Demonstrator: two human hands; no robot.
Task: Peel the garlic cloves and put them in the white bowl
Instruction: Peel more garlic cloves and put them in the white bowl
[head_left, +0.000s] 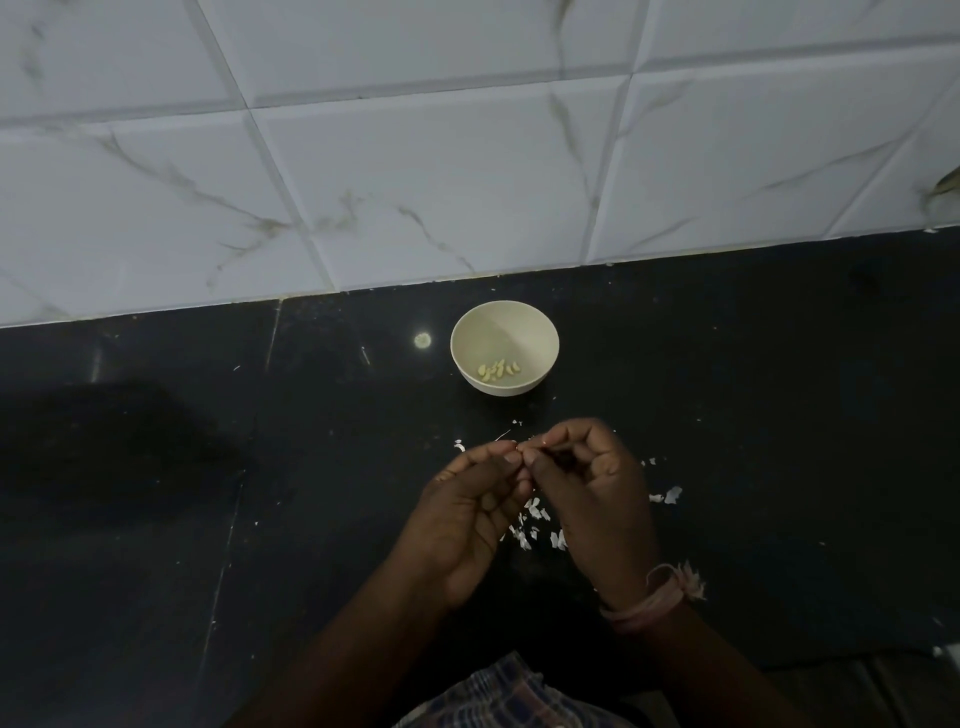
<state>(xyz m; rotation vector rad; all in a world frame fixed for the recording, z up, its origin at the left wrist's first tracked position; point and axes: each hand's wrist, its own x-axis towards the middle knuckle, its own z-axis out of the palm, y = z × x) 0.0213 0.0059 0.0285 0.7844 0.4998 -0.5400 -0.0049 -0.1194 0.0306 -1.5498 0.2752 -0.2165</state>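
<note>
A small white bowl (504, 347) stands on the black counter near the tiled wall, with several peeled garlic cloves (498, 370) lying in its bottom. Below it, my left hand (470, 512) and my right hand (592, 483) meet fingertip to fingertip over the counter. Both pinch one small garlic clove (519, 451), which the fingers almost wholly hide. A thin strand of skin sticks out to the upper left of the fingertips.
White garlic skins (535, 525) lie scattered on the black counter (779, 415) under and around my hands, with a few more flakes to the right (667, 496). A white marble-tiled wall (467, 156) rises behind the bowl.
</note>
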